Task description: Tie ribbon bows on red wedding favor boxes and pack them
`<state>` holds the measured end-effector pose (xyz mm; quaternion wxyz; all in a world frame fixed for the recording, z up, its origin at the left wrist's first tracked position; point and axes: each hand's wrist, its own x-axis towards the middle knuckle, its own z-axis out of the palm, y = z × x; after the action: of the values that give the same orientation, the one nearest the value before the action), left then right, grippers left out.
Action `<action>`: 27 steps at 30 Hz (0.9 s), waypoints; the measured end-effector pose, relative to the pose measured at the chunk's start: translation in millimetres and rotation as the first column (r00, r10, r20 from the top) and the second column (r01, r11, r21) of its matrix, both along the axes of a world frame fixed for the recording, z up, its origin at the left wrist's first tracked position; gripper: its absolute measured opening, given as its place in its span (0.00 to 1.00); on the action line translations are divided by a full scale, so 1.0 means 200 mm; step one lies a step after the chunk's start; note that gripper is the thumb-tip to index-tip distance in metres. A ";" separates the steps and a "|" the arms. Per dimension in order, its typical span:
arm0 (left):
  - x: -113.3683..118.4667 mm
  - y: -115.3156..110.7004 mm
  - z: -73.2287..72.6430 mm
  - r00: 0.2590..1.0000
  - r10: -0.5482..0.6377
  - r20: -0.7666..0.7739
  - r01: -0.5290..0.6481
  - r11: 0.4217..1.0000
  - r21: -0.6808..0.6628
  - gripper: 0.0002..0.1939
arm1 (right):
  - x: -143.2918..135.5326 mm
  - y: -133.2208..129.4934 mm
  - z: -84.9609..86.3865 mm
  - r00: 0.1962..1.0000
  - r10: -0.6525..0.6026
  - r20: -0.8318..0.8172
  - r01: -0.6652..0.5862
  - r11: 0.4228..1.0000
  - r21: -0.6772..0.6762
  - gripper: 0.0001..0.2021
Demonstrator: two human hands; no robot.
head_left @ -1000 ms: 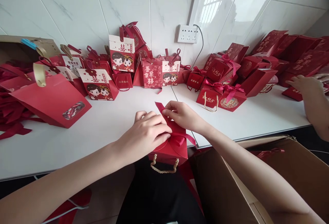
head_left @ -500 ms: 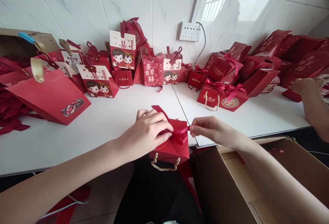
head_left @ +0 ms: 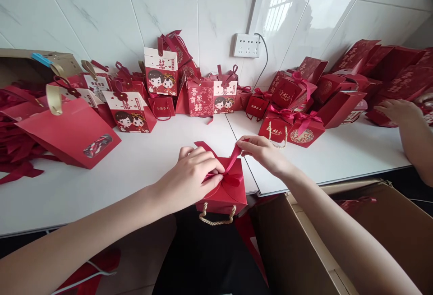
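A red gift box [head_left: 221,200] with a twisted gold rope handle [head_left: 216,221] sits at the table's front edge, its lower front reaching past the edge. On its top lies a bow of dark red ribbon [head_left: 233,179]. My left hand [head_left: 199,168] rests over the left side of the lid, thumb and fingers pinching the ribbon at the knot. One ribbon tail sticks up behind those fingers. Up and to the right of the box, my right hand [head_left: 257,149] pinches the other ribbon tail and holds it taut.
Finished-looking red boxes [head_left: 291,123] and printed gift bags [head_left: 131,112] line the back of the white table [head_left: 128,186]. Loose ribbon [head_left: 20,141] lies at the left. An open cardboard carton [head_left: 287,236] stands below right. Another person's hand [head_left: 399,112] touches boxes at the far right.
My right hand has moved up and slightly left, lifting the ribbon tail from beside the bow to a raised slant. My left hand stays at the knot.
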<state>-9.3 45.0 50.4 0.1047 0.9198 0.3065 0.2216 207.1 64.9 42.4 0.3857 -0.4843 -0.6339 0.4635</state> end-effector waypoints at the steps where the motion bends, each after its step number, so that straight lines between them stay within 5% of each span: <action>1: 0.00 0.00 0.00 1.000 0.002 0.003 -0.002 1.000 0.001 0.05 | -0.01 0.00 -0.01 0.999 -0.022 0.029 0.021 0.999 0.029 0.14; 7: 0.01 -0.01 -0.01 0.999 0.031 0.010 -0.031 1.000 -0.003 0.06 | 0.00 -0.02 -0.02 0.898 -0.196 0.395 0.114 0.969 0.221 0.11; 11: 0.00 0.00 -0.01 0.998 0.047 0.034 -0.045 0.997 -0.056 0.05 | 0.01 -0.17 0.05 0.819 -0.413 0.398 0.284 0.895 0.345 0.17; 14: -0.03 0.00 0.00 0.988 0.115 0.102 -0.103 0.988 -0.117 0.10 | 0.00 -0.31 0.10 0.867 -0.206 0.454 0.172 0.978 0.116 0.27; 18: -0.08 0.00 0.03 0.974 0.203 0.099 -0.178 0.961 -0.213 0.11 | -0.05 -0.37 0.09 0.907 0.010 0.421 0.027 0.996 -0.082 0.27; 27: -0.10 -0.04 0.03 0.942 0.333 0.050 -0.238 0.763 -0.600 0.17 | -0.10 -0.32 0.06 0.954 0.025 0.300 0.021 0.989 -0.149 0.24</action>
<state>-28.6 37.1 55.9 0.3714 0.7647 0.4873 0.1998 187.9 0.0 53.6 0.2465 -0.5762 -0.6489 0.4315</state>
